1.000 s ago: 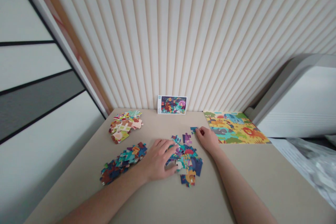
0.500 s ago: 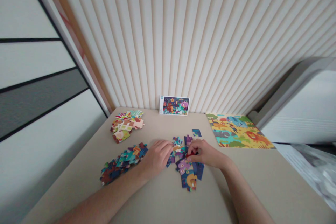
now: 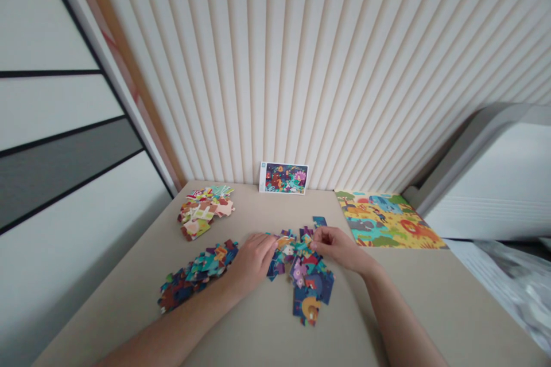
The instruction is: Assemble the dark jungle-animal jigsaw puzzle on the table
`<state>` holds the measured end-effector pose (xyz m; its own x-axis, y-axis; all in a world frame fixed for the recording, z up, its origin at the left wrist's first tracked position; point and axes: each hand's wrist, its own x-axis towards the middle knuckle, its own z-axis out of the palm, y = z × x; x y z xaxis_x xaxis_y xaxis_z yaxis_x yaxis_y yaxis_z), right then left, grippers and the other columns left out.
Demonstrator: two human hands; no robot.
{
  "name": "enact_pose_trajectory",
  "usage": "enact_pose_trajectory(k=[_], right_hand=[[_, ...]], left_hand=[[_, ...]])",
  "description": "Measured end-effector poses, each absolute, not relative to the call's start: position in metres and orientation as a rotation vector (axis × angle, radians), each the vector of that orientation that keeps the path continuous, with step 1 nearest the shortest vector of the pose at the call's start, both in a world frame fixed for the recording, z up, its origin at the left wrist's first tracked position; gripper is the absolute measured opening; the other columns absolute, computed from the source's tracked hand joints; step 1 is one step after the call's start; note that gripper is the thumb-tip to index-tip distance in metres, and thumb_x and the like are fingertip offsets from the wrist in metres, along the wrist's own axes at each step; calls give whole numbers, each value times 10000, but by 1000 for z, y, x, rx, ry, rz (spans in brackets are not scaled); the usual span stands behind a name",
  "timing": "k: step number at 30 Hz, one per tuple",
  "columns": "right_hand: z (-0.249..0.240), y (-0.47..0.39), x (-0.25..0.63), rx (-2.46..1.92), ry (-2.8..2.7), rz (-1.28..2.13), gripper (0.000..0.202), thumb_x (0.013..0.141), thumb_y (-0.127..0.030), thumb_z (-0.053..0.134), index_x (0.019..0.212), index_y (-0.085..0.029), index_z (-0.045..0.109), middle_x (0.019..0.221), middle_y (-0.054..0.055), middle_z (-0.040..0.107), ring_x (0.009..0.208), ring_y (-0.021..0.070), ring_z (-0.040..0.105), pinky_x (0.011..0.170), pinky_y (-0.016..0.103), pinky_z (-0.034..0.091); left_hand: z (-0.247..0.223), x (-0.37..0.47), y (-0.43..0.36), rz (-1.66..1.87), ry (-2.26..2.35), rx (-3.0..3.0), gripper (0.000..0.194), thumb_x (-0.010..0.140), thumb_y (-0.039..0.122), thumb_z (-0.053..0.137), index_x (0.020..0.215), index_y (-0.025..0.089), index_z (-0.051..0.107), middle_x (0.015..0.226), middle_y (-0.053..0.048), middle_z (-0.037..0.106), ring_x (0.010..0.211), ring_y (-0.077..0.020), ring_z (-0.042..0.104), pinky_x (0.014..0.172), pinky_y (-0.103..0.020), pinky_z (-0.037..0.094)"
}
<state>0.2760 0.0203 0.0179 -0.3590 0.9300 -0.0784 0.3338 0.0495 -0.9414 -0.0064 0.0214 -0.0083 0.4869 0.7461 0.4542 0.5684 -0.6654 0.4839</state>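
My left hand [image 3: 256, 255] is closed, palm down, at the left side of a loose group of jigsaw pieces [image 3: 314, 284]. Its fingertips pinch the edge of an orange and white puzzle piece [image 3: 284, 242]. From the right, my right hand [image 3: 336, 248] reaches in with thumb and index finger pinched on a small teal and yellow puzzle piece [image 3: 307, 239], partly hidden by the fingers. Dark blue, purple and red pieces overlap below both hands. Beside my left forearm lies a pile of mostly dark and teal pieces [image 3: 198, 272].
A picture card [image 3: 284, 178] leans upright against the pleated wall [image 3: 275, 69]. A second pile of lighter puzzle pieces [image 3: 204, 212] lies at the back left. At right is an assembled animal puzzle [image 3: 390, 221], with clear plastic [image 3: 516, 281] beyond the table edge.
My right hand has come off a red piece, which now lies among the others, and pinches a teal and yellow one. My left hand stays nearly in place. The view has shifted slightly.
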Motion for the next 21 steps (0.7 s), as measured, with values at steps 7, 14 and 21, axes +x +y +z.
enact_pose_trajectory(k=[7,14,21], right_hand=[[15,28,275,-1180,-1553,1183,573,873,-508,681,1333,-192,551,772,-33,561,687,126,543,666,271,459],[6,32,277,-1216,-1520,1167,487,858,-505,687,1236,-204,626,829,-6,597,734,147,593,702,290,503],[-4,34,277,-1262,-1572,1140,551,850,-571,684,1238,-184,628,725,-29,564,650,136,544,616,262,442]], left_hand=[[-15,-11,23,1006,1087,2375,279,1059,294,410,1164,224,659,1056,-63,721,966,-198,682,883,-338,541],[-1,-11,19,1106,861,2211,336,1041,256,424,1340,236,575,1290,-91,652,1206,-201,609,1039,-352,498],[-9,-9,27,1134,860,2029,287,1006,266,487,1248,223,635,1232,-100,651,1147,-208,623,985,-352,522]])
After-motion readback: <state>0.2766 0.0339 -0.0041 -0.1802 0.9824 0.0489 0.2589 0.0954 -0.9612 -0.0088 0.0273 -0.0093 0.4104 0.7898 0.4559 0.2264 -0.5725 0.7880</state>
